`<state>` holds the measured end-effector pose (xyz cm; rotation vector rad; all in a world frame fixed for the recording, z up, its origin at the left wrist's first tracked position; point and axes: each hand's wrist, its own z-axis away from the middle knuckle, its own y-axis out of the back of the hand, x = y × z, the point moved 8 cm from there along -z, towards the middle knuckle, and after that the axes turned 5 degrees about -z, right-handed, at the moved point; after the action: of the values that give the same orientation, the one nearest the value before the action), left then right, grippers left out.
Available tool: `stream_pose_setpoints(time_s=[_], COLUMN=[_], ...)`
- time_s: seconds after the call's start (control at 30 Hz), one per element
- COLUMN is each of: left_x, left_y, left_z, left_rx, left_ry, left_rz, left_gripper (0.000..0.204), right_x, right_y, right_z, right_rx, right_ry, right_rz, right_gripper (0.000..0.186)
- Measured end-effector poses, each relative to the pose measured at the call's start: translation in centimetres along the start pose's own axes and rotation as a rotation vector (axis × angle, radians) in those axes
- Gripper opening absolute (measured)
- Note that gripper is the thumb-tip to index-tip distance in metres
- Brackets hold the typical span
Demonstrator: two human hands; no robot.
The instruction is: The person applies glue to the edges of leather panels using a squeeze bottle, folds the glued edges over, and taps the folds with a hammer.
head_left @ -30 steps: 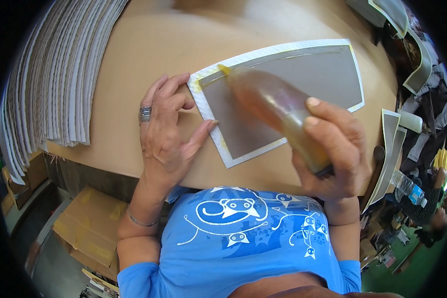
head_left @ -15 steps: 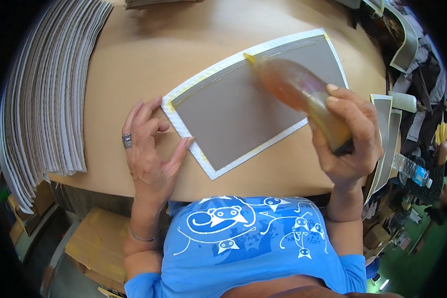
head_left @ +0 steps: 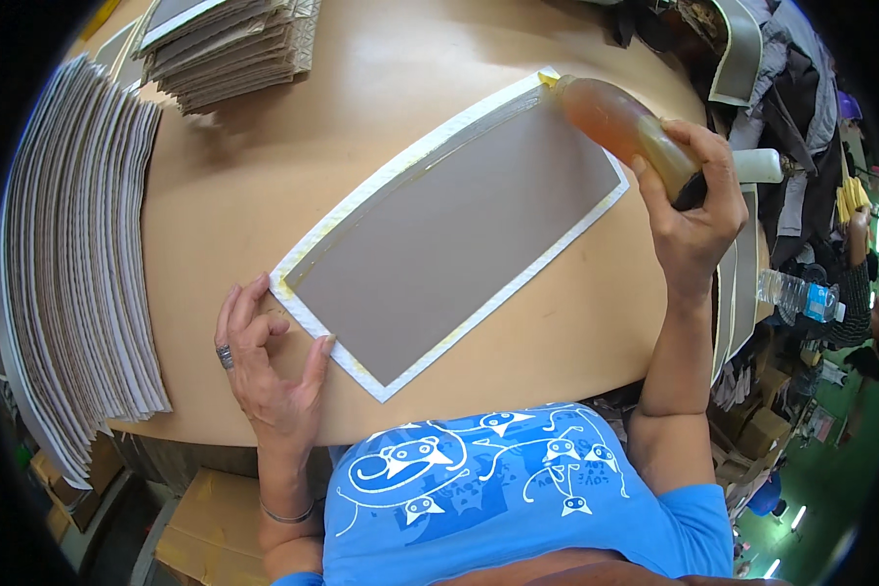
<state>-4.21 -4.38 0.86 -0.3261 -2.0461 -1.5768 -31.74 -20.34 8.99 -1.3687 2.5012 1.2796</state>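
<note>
A curved grey panel (head_left: 449, 234) with a white border lies aslant on the table, thin wet-looking glue lines along its long curved edge. My right hand (head_left: 695, 210) is closed round a squeeze bottle (head_left: 615, 122) of amber glue, held tilted with its yellow nozzle down at the panel's far corner. Whether the nozzle touches the border I cannot tell. At the panel's near left end, my left hand (head_left: 275, 366) rests with fingers apart, thumb and fingertips against the white edge. It wears a ring and does not wrap round the panel.
Along the table's (head_left: 205, 225) left side runs a long row of stacked curved panels (head_left: 83, 254). Another pile of panels (head_left: 230, 49) stands at the far left. To the right are a white bottle (head_left: 757, 166), a clear water bottle (head_left: 801, 295) and dark cloth (head_left: 786, 117).
The panel has turned, its left end coming nearer and its right end swinging farther away. The glue bottle's nozzle has moved along the curved edge to the far corner. My left hand stays at the edge.
</note>
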Motion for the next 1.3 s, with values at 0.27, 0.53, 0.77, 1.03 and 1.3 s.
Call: stream_pose_setpoints(time_s=[0.27,0.53,0.77,1.03,1.3], left_x=[0.0,0.1,-0.2,0.0,-0.2], left_y=[0.2,0.3,0.7,0.7,0.8], left_z=[0.0,-0.1,0.1,-0.1,-0.2], left_rx=[-0.008,0.029,0.026,0.055,0.080], left_ry=[-0.045,-0.054,-0.046,-0.058,-0.063], left_rz=[-0.048,-0.016,0.001,0.016,0.046], left_gripper=[0.039,0.043,0.042,0.043,0.048], right_x=[-2.6,-6.9,-10.2,-11.6,-14.3], right_y=[-0.9,-2.4,-4.2,-4.8,-6.5], right_z=[0.3,1.1,1.7,1.7,2.2], right_rx=[-0.043,-0.128,-0.282,-0.333,-0.338], right_ry=[0.053,0.094,0.087,0.109,0.121], right_rz=[-0.087,-0.267,-0.332,-0.321,-0.560], right_gripper=[0.038,0.042,0.044,0.044,0.045])
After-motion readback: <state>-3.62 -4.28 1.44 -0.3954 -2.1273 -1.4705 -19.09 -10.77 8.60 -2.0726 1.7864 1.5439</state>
